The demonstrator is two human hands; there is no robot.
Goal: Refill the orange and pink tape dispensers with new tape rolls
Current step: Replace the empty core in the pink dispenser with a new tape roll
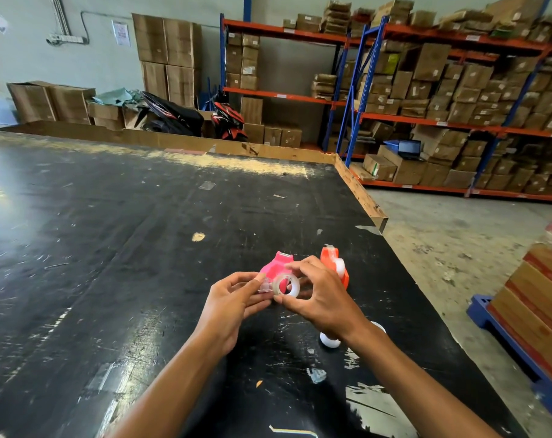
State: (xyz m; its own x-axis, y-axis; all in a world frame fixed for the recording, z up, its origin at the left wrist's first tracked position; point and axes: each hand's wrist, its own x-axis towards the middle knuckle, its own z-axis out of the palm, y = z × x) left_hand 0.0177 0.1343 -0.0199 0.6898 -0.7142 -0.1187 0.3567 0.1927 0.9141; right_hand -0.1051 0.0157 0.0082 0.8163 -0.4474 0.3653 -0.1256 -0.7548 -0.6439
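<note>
We see a scuffed black table (110,248); beyond it, a pale wall (94,58) with stacked boxes (167,58), right of it orange-blue racks (442,121) over concrete floor (442,232).

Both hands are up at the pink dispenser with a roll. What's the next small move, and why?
Probably push the clear hub in the left hand into the tape roll held by the right hand: the two nearly touch, and the pink dispenser looks empty.

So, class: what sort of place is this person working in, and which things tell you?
Most likely a warehouse or stockroom: tall steel racking packed with cardboard boxes, more cartons stacked against the wall, and a large scuffed black worktable.
</note>
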